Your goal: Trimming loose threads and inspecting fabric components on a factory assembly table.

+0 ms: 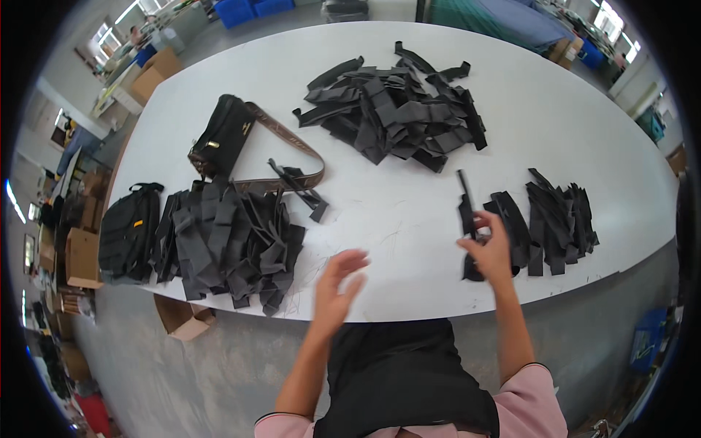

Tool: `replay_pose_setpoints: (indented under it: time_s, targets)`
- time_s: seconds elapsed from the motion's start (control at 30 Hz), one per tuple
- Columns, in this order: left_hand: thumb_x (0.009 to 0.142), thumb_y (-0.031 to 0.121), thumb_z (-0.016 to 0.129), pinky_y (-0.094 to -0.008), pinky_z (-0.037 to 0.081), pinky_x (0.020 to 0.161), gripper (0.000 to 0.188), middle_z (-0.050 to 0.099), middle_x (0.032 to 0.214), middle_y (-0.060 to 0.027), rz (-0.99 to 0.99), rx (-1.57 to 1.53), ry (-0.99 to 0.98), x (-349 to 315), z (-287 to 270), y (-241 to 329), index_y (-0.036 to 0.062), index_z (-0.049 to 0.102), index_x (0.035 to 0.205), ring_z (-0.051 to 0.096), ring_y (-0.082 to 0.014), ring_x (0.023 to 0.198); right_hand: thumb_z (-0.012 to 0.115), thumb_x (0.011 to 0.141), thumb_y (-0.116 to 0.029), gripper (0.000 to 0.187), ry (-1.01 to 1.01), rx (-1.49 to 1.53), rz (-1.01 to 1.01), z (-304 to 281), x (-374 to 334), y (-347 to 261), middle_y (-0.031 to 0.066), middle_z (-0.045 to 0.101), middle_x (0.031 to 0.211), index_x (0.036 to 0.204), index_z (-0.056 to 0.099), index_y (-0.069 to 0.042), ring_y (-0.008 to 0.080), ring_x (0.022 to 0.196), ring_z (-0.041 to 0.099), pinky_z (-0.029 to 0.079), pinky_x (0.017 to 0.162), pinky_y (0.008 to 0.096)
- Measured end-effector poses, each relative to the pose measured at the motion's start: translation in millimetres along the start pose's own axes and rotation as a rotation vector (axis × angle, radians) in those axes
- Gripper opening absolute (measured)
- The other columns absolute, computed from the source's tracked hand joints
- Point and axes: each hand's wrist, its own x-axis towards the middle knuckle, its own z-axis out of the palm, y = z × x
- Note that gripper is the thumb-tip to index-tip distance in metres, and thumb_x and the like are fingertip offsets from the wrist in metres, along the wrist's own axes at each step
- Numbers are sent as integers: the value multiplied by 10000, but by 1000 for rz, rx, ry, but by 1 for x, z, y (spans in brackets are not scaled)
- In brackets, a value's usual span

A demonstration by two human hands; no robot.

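My right hand (491, 248) pinches a dark fabric strip (465, 210) near the table's front right. The strip stands roughly lengthwise away from me, its lower end near the tabletop. Just right of that hand lies a small stack of black strips (514, 219), partly hidden by my fingers. A larger fanned row of strips (562, 226) lies beyond it to the right. My left hand (338, 288) hovers over the front edge with fingers apart, slightly blurred and holding nothing. Nearest to it on the left is a thick heap of dark strips (219, 237).
A loose pile of strips (398, 113) covers the far middle of the white table (387, 241). A black shoulder bag (223, 139) with a brown strap (288, 139) sits at the left, near a few stray strips (301, 190). A black backpack (131, 233) stands at the left edge; an open cardboard box (184, 321) is below.
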Motion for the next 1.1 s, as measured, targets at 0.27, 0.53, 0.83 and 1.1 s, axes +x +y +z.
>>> replay_pose_setpoints:
  time_s: [0.27, 0.53, 0.83, 1.1]
  targets:
    - [804, 97, 666, -336, 442, 916, 864, 360, 1381, -125, -174, -345, -22, -17, 26, -18, 71, 109, 1464, 448, -229, 1195, 736, 757, -170, 451, -660, 969, 447, 106, -54, -43, 4, 516, 842, 1104, 480, -36, 50, 611, 476, 369, 474, 183]
    - [817, -26, 516, -328, 383, 980, 705, 440, 1316, -146, -211, -459, 141, -32, 18, -21, -5, 180, 1437, 450, -213, 1197, 741, 762, -200, 406, -689, 803, 418, 122, -63, -48, 4, 495, 799, 1020, 474, -37, 48, 630, 454, 370, 502, 189]
    - [800, 131, 654, -419, 348, 994, 737, 339, 1384, -189, -16, 42, 245, 29, -7, -47, 81, 254, 1417, 400, -310, 1239, 632, 791, -63, 257, -340, 596, 201, 114, -49, -4, 22, 556, 868, 1015, 526, 2, 66, 683, 488, 419, 652, 216]
    - [723, 186, 697, -414, 464, 833, 514, 420, 1279, -160, -111, 1469, 327, 144, -65, -64, 61, 508, 1184, 518, -347, 1031, 467, 719, 8, 302, -410, 494, 232, 99, -61, 4, 27, 517, 829, 1017, 503, 31, 92, 729, 465, 398, 610, 221]
